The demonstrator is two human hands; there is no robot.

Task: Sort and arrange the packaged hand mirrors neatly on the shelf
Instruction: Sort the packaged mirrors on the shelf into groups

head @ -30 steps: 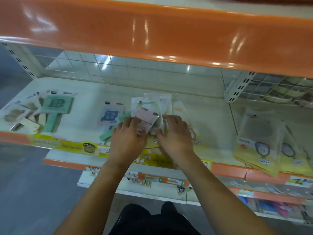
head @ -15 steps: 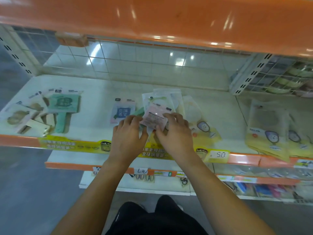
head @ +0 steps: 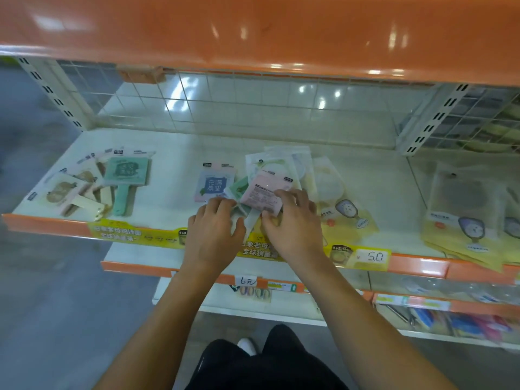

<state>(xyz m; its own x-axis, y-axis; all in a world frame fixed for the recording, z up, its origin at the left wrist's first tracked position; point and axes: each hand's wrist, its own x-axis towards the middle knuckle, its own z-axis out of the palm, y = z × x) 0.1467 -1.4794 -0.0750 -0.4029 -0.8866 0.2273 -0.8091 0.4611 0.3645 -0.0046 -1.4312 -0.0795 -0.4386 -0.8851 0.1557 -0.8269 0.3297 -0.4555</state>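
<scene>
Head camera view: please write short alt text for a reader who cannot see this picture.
A person's left hand and right hand gather a small pile of packaged hand mirrors at the front of a white shelf, the right hand holding a pink packet. A fanned group with a green mirror lies to the left, yellow packets to the right.

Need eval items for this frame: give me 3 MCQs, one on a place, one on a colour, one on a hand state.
1. Where does the green mirror pack lie?
A. left part of the shelf
B. far right
C. lower shelf

2. Colour of the pack at the right hand's fingertips?
A. blue
B. pink
C. black

3. The left hand is:
A. hanging idle
B. at the shelf's front edge, on the middle packs
C. out of view

A: it tops the left pile. B: its face is pink. B: its fingers curl over the packs.
</scene>
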